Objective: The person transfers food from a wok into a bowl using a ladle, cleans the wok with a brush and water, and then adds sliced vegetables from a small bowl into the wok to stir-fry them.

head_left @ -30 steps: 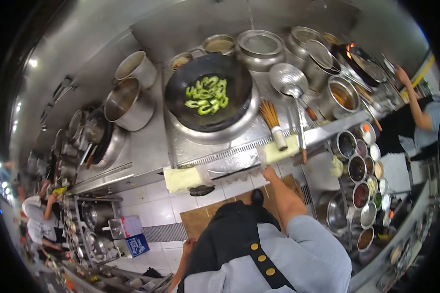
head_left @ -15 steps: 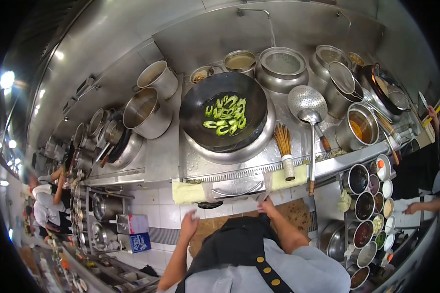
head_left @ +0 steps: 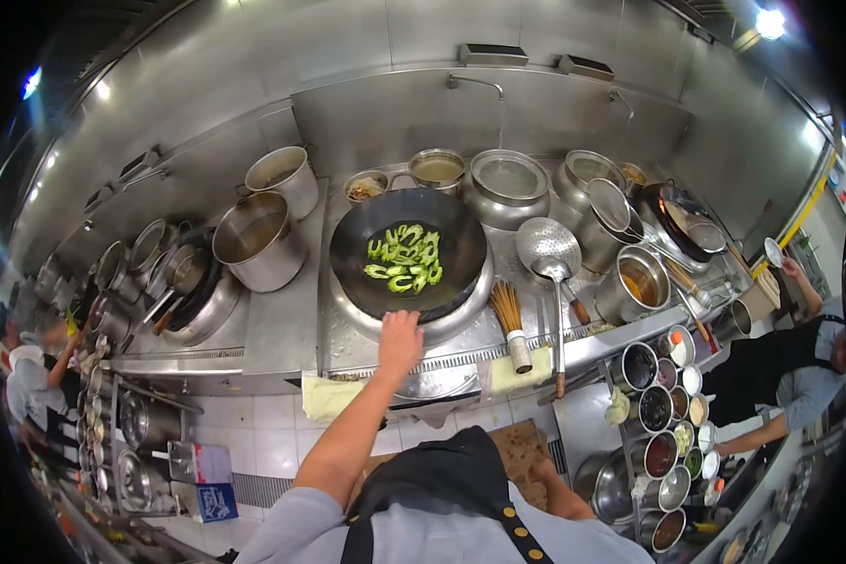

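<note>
A black wok [head_left: 348,249] sits on the round steel burner ring [head_left: 456,320], with sliced green bitter gourd [head_left: 406,256] in its bottom. My left hand [head_left: 400,340] is at the wok's near rim, fingers bent over the edge and closed on it. Low beside my apron, over the brown floor mat, hangs my right hand [head_left: 541,470]; its fingers are too small and partly hidden to read. Right of the wok lie a bamboo brush [head_left: 509,320], a perforated skimmer [head_left: 547,246] and a ladle [head_left: 558,310] with a wooden handle tip.
Steel pots [head_left: 258,246] stand left of the wok, and lidded pots [head_left: 508,188] line the back. Water runs from a tap [head_left: 479,83]. Seasoning containers [head_left: 658,409] fill a rack at right, where a co-worker's arm [head_left: 757,435] reaches in. Folded towels [head_left: 331,399] lie along the front edge.
My left hand has moved up from below the counter edge to the wok's near rim. My right hand has dropped lower beside my apron. The view has tilted upward.
</note>
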The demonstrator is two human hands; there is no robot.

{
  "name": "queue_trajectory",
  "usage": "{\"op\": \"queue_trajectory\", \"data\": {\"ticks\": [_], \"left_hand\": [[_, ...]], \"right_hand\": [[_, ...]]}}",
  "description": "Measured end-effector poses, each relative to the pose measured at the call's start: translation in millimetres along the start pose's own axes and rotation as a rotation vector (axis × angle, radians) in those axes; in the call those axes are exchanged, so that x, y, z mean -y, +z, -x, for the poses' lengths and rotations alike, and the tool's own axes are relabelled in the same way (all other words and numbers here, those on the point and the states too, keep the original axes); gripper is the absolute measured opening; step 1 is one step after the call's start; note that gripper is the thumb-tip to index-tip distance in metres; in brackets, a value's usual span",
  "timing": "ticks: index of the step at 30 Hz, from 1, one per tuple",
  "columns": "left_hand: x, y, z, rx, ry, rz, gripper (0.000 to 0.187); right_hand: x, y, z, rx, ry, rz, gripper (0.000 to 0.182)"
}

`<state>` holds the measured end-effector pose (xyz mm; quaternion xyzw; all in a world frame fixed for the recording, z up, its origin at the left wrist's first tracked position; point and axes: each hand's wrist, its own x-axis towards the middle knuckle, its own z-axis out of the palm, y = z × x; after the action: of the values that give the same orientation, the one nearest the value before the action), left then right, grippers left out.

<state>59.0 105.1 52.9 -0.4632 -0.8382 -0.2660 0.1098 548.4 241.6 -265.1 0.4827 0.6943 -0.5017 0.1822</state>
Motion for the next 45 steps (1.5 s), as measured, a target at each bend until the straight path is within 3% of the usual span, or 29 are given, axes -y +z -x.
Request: {"op": "queue_trajectory", "data": {"ticks": [1,3,5,6,7,9,12,15,16,18,21,25,27,30,34,36,43,45], "left_hand": [[10,-6,4,-0.002,0.007,0.012,0.036],[39,-24,10,-0.073,0.108,0.013,0.032],[69,-35,10,-0.082,0.082,0.075,0.031],[83,-40,9,-0.085,0.047,0.126,0.031],[93,-46,9,-0.086,0.058,0.130,0.031],[107,-57,5,-0.114,0.125,0.076,0.024],[112,-68,-4,-0.093,0.195,0.058,0.018],[109,-70,-10,0.016,0.134,0.082,0.014],[109,-72,-11,0.017,0.132,0.087,0.014],[106,-81,-16,0.065,0.174,0.015,0.015],[86,-101,-13,0.001,0.200,0.022,0.015],[79,-101,-9,-0.005,0.152,0.027,0.015],[77,-100,-6,-0.092,0.164,0.080,0.015],[79,-104,-3,-0.134,0.162,0.127,0.017],[88,-96,-3,-0.112,0.140,0.174,0.015],[95,-88,-3,-0.108,0.134,0.182,0.015],[98,-95,-2,-0.053,0.036,0.275,0.022],[92,-110,9,-0.260,0.135,0.158,0.031]], "right_hand": [[-80,22,-58,0.050,-0.101,0.126,0.028],[-125,37,-78,0.114,-0.322,0.366,0.026],[-88,52,-38,0.039,0.158,-0.213,0.024],[-25,48,24,-0.097,0.359,-0.496,0.023],[-18,57,36,-0.105,0.359,-0.505,0.023],[0,70,56,-0.058,0.074,-0.174,0.023],[15,91,69,-0.215,-0.004,-0.129,0.024],[24,95,95,-0.199,-0.116,0.001,0.024],[29,95,104,-0.200,-0.112,0.003,0.024],[40,94,115,-0.215,0.239,-0.514,0.026],[30,93,116,-0.144,0.310,-0.581,0.030],[10,106,105,-0.182,0.310,-0.618,0.029],[27,103,119,-0.132,0.098,-0.185,0.028],[51,102,113,-0.137,0.129,-0.140,0.026],[43,101,79,-0.120,0.188,-0.364,0.025],[41,95,68,-0.070,0.122,-0.504,0.043],[45,94,68,-0.104,0.120,-0.608,0.040],[41,99,71,-0.071,0.180,-0.501,0.040]]}}
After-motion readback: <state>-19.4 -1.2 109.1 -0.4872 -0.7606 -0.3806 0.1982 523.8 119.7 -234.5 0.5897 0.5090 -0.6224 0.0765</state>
